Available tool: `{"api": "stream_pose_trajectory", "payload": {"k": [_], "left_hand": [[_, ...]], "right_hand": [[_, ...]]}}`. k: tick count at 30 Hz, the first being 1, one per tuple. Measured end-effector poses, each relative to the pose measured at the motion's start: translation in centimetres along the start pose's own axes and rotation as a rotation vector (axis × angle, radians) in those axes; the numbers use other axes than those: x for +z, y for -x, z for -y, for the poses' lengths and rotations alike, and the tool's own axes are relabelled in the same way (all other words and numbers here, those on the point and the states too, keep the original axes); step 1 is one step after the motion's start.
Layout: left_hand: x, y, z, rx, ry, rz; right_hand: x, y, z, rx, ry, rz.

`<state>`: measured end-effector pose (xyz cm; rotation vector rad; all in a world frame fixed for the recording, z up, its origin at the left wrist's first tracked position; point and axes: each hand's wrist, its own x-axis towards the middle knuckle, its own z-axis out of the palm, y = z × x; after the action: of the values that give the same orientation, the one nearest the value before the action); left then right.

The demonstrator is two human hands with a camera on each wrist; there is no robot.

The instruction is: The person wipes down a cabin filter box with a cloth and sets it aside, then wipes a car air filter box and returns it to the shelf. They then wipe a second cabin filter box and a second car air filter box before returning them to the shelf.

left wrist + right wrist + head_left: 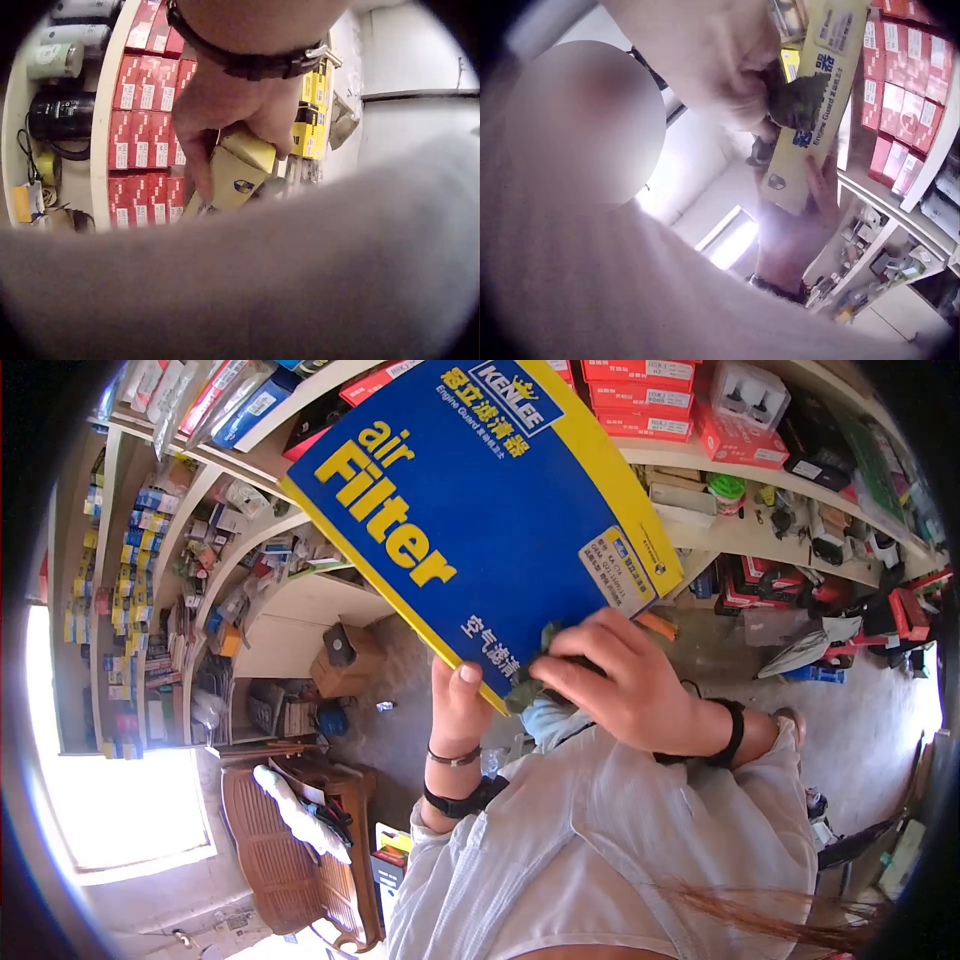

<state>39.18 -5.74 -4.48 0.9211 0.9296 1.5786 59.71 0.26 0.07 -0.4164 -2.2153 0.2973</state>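
Note:
A blue and yellow air filter box (500,520) is held up, tilted, in the head view. My left hand (458,710) grips its lower edge, the thumb on the blue face and the other fingers behind. A crumpled dark green rag (799,103) is bunched in my right hand (632,685), which holds it at the box's lower corner. The right wrist view shows the rag against the yellow side of the box, with the left hand's fingers (821,184) across that side. In the left wrist view a sleeve covers the lower half.
Shelves (270,470) curve around the far side, stacked with red boxes (640,400) and small yellow and blue boxes (130,580). A cardboard box (350,665) stands on the floor. At the lower left is a wooden chair (265,840) with things lying on it.

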Motion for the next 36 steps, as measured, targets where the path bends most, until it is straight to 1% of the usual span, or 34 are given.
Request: {"api": "stream_pose_trajectory", "payload": {"k": [2,3,4,6,8,10,11,12,14,16,18,22,24,26,28,31,34,36], "left_hand": [[0.2,0.4,0.1,-0.043,-0.001,0.019],[0.5,0.5,0.2,-0.064,-0.009,0.038],[0.8,0.4,0.3,-0.08,-0.019,0.06],[0.5,0.5,0.7,-0.077,-0.049,0.085],[0.4,0.5,0.5,-0.09,-0.043,0.079],[0.2,0.5,0.7,-0.087,-0.044,0.07],[0.4,0.5,0.8,-0.054,-0.028,0.048],[0.4,0.5,0.8,-0.022,-0.011,0.022],[-0.3,0.6,1.2,-0.043,-0.028,0.033],[-0.3,0.5,1.1,-0.101,-0.005,0.061],[0.0,0.6,1.0,-0.107,-0.015,0.073],[-0.5,0.3,1.2,-0.103,-0.074,0.078],[-0.6,0.3,1.1,-0.083,-0.109,0.049],[-0.2,0.2,1.2,-0.065,-0.102,0.029],[-0.1,0.1,1.1,-0.052,-0.093,0.005],[-0.4,0.1,1.0,-0.096,-0.201,0.071],[-0.5,0.0,1.1,-0.106,-0.144,0.078],[-0.9,0.0,1.2,-0.123,-0.177,0.078]], "right_hand": [[0.0,-1.2,-0.2,0.05,-0.003,-0.073],[0.3,-2.0,-0.9,0.058,0.004,-0.149],[0.5,-2.8,-1.5,0.057,0.011,-0.157],[0.8,-4.1,-2.6,0.078,0.068,-0.275],[0.8,-3.9,-2.1,0.078,0.071,-0.284],[0.9,-2.7,-1.2,0.084,0.028,-0.181],[0.9,-1.9,-0.8,0.042,0.005,-0.128],[0.9,-1.8,-0.9,0.041,0.004,-0.127],[0.9,-1.5,-0.9,0.008,0.028,-0.089],[0.7,-2.8,-1.3,0.015,0.017,-0.096],[0.9,-4.4,-1.8,0.062,0.029,-0.24],[1.9,-4.3,-1.9,0.066,0.073,-0.308],[1.9,-2.9,-1.3,0.083,0.07,-0.285],[1.6,-1.6,-0.8,0.075,0.082,-0.192],[1.4,-1.9,-1.0,0.087,0.044,-0.178],[1.1,-4.0,-1.9,0.073,0.078,-0.265],[1.6,-4.7,-2.1,0.061,0.109,-0.321],[2.0,-3.8,-2.1,0.053,0.112,-0.346]]}}
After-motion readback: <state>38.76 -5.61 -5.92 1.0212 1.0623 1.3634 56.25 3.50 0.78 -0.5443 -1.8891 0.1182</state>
